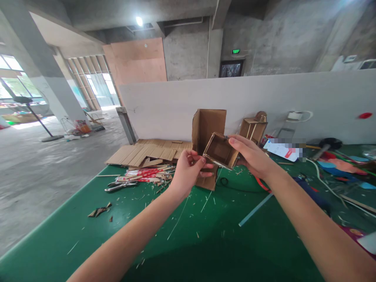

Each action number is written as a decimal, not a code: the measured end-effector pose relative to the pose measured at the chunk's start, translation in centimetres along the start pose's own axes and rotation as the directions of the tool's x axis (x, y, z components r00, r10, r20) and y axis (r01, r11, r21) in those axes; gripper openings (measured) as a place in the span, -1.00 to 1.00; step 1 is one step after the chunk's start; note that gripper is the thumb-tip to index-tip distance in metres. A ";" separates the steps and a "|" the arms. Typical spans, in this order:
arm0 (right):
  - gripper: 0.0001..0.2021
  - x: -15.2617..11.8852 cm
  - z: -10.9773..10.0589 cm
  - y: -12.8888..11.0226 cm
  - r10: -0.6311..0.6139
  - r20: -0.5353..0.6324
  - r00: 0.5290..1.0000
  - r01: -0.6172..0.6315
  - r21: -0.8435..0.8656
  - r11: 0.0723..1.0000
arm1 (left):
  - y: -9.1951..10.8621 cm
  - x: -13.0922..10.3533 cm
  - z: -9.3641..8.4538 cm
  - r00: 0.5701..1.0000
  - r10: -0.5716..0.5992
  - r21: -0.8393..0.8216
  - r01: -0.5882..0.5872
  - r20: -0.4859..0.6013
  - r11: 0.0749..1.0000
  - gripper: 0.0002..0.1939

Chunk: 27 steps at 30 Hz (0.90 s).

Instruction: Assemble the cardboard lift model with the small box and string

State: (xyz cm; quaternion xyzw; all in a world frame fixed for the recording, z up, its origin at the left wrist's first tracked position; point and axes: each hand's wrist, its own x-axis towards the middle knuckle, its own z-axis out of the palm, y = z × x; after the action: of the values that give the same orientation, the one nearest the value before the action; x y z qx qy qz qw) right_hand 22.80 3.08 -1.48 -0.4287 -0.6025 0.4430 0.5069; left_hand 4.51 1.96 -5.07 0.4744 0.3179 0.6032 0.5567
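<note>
1. Near the center of the frame, a person lifts a small open-topped cardboard box (pixel 220 150) above a green table (pixel 223 239), its opening tilted toward us.
2. The right hand (pixel 252 156) clasps the box's right side, thumb on the upper rim. The left hand (pixel 189 169) has its thumb and forefinger close together at the left corner; I can't tell whether they pinch the edge.
3. To handle it well, I'd brace the right wall lightly, since thin cardboard may buckle, and work the left corner with fingertips only.
4. Behind it stands a folded cardboard piece (pixel 214 121); at center left lie wooden sticks (pixel 148 174) and corrugated sheets (pixel 126 153). Scraps litter the table.
5. Beyond are a white partition (pixel 164 107), bare concrete floor (pixel 95 156) at left, and a green exit sign (pixel 235 51) upper right.
</note>
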 end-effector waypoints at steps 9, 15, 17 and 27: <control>-0.61 0.5 -0.7 1.2 -0.039 0.073 0.997 0.033 0.095 0.995 | -1.1 -0.4 0.0 0.982 0.185 0.008 -0.185 0.028 0.983 -0.74; -0.65 0.4 -0.6 1.1 -0.055 0.096 0.994 0.052 0.034 0.998 | -1.2 -0.6 0.2 0.986 0.163 0.006 -0.163 0.016 0.987 -0.77; -0.67 0.4 -0.5 1.0 -0.069 0.104 0.992 0.066 0.032 0.997 | -1.3 -0.7 0.2 0.988 0.155 0.000 -0.155 0.007 0.988 -0.77; -0.65 0.4 -0.6 1.2 -0.118 0.085 0.989 0.119 0.001 0.993 | -1.5 -0.3 -0.6 0.998 -0.007 0.226 -0.006 0.059 0.974 -0.81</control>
State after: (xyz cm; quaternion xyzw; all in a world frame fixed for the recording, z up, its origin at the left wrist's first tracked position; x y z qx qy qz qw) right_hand 23.46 3.84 -2.47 -0.3738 -0.6487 0.4288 0.5055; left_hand 4.51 1.99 -6.75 0.5524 0.3679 0.5485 0.5085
